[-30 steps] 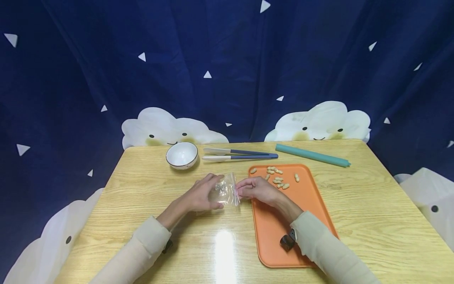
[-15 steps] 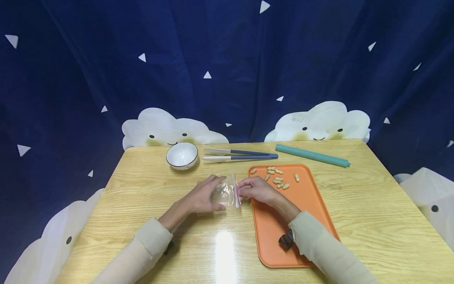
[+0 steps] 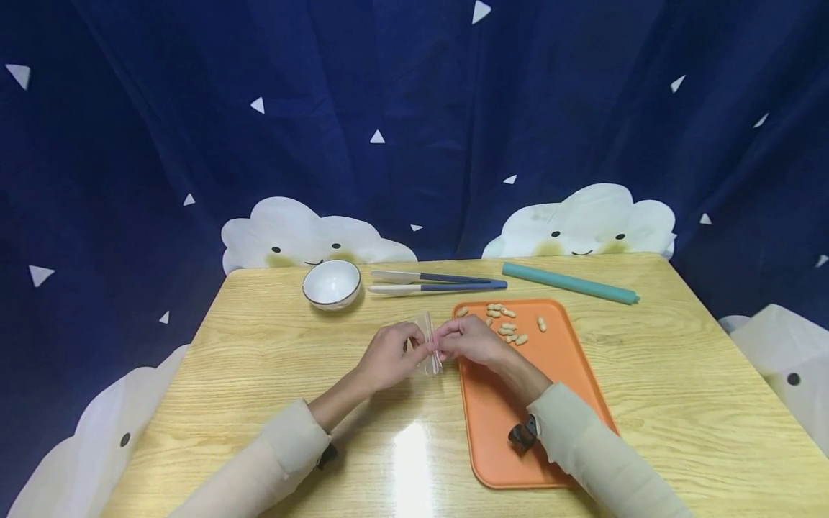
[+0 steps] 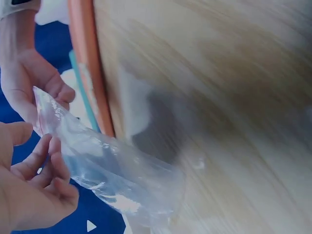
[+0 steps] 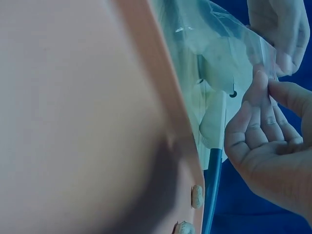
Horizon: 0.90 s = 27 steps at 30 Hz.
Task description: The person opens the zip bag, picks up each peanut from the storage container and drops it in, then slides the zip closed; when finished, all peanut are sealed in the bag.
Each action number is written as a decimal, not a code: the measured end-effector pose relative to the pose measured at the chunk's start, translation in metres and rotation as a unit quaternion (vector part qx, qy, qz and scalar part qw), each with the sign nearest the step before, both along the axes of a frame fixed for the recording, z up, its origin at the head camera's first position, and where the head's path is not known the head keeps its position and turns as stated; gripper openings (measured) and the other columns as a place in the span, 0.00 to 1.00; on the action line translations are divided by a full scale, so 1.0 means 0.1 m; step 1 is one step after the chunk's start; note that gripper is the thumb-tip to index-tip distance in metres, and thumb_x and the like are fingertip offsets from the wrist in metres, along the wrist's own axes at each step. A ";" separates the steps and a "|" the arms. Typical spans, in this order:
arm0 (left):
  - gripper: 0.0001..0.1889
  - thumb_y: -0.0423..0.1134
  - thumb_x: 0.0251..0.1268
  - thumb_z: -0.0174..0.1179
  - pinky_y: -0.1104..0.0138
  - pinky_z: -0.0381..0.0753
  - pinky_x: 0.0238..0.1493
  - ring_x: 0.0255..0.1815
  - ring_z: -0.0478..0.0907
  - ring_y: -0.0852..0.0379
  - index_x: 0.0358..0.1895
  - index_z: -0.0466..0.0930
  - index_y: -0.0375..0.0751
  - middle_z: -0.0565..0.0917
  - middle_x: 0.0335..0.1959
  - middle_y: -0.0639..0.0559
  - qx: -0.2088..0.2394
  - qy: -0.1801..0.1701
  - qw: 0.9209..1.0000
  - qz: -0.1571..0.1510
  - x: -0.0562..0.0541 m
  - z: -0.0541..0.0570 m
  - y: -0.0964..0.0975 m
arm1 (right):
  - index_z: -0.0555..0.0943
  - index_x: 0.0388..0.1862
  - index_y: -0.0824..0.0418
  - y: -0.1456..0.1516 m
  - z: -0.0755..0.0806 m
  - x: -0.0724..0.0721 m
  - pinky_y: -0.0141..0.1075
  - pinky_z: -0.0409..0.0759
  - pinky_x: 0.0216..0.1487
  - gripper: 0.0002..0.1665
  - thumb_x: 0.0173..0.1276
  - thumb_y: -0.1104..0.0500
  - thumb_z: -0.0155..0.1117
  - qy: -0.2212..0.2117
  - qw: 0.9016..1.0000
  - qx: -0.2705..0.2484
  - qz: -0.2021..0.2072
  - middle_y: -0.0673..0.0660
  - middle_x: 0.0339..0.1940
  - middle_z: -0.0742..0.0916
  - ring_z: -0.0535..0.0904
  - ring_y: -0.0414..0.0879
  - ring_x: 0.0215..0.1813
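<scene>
A clear zip bag [image 3: 429,363] stands above the table between both hands. My right hand [image 3: 471,339] pinches its zip edge between thumb and fingertips; the right wrist view shows the bag [image 5: 214,58] stretching away from that grip [image 5: 268,126]. My left hand [image 3: 391,354] is at the same edge, fingers bent. In the left wrist view, the left hand [image 4: 36,180] has its thumb and fingertips slightly apart beside the edge of the bag [image 4: 107,161]. I see no contents in the bag.
An orange tray [image 3: 518,432] holds several peanuts [image 3: 508,329] at its far end. Behind the hands lie blue-and-white tongs [image 3: 440,286] and a teal rod [image 3: 570,283]. A white bowl [image 3: 332,283] sits at the back left of the wooden table [image 3: 278,338].
My left hand has moved from the body of the bag rightward to its zip edge, with the fingers drawn closer together. The right hand has kept its pinch nearly in place.
</scene>
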<state>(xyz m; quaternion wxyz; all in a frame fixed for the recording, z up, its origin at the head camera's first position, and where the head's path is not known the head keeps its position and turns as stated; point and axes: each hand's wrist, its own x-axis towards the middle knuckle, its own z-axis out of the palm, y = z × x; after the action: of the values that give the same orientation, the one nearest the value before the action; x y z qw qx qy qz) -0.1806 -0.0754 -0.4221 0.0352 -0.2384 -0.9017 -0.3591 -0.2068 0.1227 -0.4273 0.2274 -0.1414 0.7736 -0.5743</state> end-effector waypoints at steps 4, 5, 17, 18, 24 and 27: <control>0.14 0.47 0.65 0.58 0.74 0.62 0.15 0.15 0.64 0.65 0.27 0.80 0.43 0.79 0.20 0.53 0.035 -0.092 0.995 -0.003 -0.01 0.05 0.06 | 0.82 0.45 0.71 0.00 0.04 0.01 0.46 0.83 0.45 0.15 0.64 0.60 0.61 -0.003 1.000 0.000 -0.001 0.49 0.29 0.87 0.82 0.40 0.30; 0.14 0.48 0.65 0.58 0.74 0.62 0.15 0.15 0.65 0.65 0.27 0.80 0.43 0.80 0.21 0.52 0.043 -0.112 0.993 -0.001 -0.02 0.06 0.06 | 0.81 0.45 0.71 0.00 0.04 0.02 0.47 0.82 0.45 0.15 0.64 0.60 0.61 -0.004 1.000 -0.003 -0.001 0.49 0.29 0.87 0.82 0.41 0.31; 0.08 0.34 0.61 0.54 0.72 0.71 0.25 0.24 0.71 0.61 0.28 0.81 0.38 0.86 0.29 0.46 0.061 -0.151 0.987 -0.013 -0.04 0.07 0.07 | 0.83 0.41 0.67 0.05 0.00 0.03 0.41 0.80 0.43 0.12 0.65 0.59 0.60 0.021 0.999 0.025 -0.004 0.53 0.31 0.88 0.82 0.49 0.38; 0.08 0.34 0.60 0.54 0.72 0.70 0.25 0.23 0.71 0.61 0.28 0.81 0.38 0.85 0.27 0.46 0.059 -0.151 0.987 -0.014 -0.05 0.07 0.08 | 0.83 0.40 0.66 0.05 0.00 0.03 0.41 0.80 0.43 0.11 0.65 0.59 0.60 0.020 0.999 0.028 -0.007 0.53 0.31 0.88 0.82 0.48 0.37; 0.07 0.32 0.57 0.54 0.73 0.67 0.22 0.20 0.67 0.62 0.24 0.79 0.39 0.79 0.20 0.52 0.052 -0.138 0.989 -0.013 -0.05 0.07 0.09 | 0.83 0.34 0.63 0.02 0.00 0.05 0.41 0.79 0.42 0.08 0.62 0.60 0.59 0.022 0.999 0.041 -0.019 0.50 0.27 0.86 0.80 0.44 0.34; 0.07 0.32 0.55 0.55 0.73 0.67 0.22 0.21 0.67 0.62 0.22 0.78 0.40 0.77 0.19 0.55 0.049 -0.133 0.990 -0.008 -0.06 0.07 0.10 | 0.82 0.33 0.64 0.01 0.01 0.06 0.39 0.79 0.42 0.07 0.61 0.61 0.58 0.023 0.999 0.039 -0.022 0.50 0.26 0.86 0.80 0.44 0.34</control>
<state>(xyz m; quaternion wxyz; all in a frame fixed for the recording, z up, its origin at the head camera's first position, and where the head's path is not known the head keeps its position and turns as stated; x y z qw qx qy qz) -0.1863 -0.0651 -0.4146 -0.0759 -0.1935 -0.8780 -0.4313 -0.2012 0.1239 -0.4262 0.2020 -0.1283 0.8035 -0.5451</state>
